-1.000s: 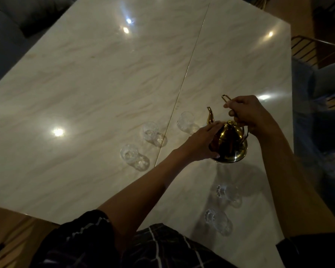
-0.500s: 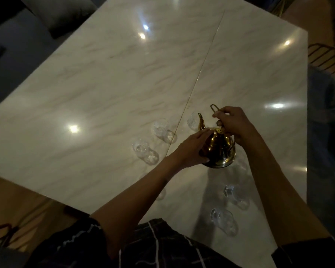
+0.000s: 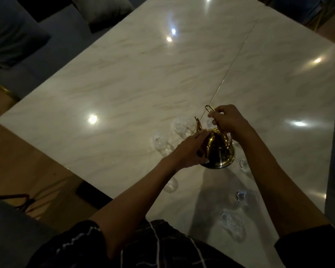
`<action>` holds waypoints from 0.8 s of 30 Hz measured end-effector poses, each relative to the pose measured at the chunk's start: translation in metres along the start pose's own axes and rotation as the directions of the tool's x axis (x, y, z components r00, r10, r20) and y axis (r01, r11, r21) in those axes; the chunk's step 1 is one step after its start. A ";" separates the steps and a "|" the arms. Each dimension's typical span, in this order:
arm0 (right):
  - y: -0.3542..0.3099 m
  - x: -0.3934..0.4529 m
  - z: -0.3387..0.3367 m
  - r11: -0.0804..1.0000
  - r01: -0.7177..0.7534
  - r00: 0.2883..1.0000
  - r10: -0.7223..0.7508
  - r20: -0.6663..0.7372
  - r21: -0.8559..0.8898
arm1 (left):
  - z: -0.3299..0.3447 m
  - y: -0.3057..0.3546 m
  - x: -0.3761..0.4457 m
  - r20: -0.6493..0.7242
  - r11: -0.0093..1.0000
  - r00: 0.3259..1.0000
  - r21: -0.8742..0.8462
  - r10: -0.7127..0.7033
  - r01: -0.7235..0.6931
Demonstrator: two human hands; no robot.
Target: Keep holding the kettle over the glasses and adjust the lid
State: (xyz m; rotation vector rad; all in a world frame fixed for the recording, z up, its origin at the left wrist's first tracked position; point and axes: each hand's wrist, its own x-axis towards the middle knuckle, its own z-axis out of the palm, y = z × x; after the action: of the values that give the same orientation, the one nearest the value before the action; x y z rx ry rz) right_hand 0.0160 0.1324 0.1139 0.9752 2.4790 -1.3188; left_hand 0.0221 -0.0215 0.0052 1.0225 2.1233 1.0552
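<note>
Gold teapot (image 3: 219, 151) — right hand (image 3: 230, 120) on handle, left hand (image 3: 190, 151) alongside

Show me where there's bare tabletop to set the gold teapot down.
Bare marble table lies left of the gold seam, beyond the glasses. Right of the seam, past the right hand, is also free. Crowded: glasses ring the teapot, steadied by the left hand, and near edge.

dark cushions (image 3: 104, 10) lie beyond the marble table (image 3: 124, 84).
</note>
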 end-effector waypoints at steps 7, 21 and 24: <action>-0.021 -0.002 -0.006 0.997 0.015 1.000 -0.014 0.009 -0.079 | -0.010 0.012 -0.003 -0.037 0.997 0.998 -0.063 0.041 -0.044; -0.042 -0.012 -0.018 0.991 0.027 0.999 -0.023 0.034 -0.129 | -0.015 0.027 -0.004 -0.074 0.993 0.994 -0.083 0.083 -0.089; -0.044 -0.012 -0.019 0.989 0.031 0.999 -0.026 0.032 -0.142 | -0.015 0.027 -0.005 -0.086 0.991 0.992 -0.088 0.093 -0.100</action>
State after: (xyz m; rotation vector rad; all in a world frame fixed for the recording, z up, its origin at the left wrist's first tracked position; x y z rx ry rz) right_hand 0.0012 0.1238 0.1603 0.8840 2.5324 -1.1375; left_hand 0.0245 -0.0211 0.0359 1.0636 2.0861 1.2497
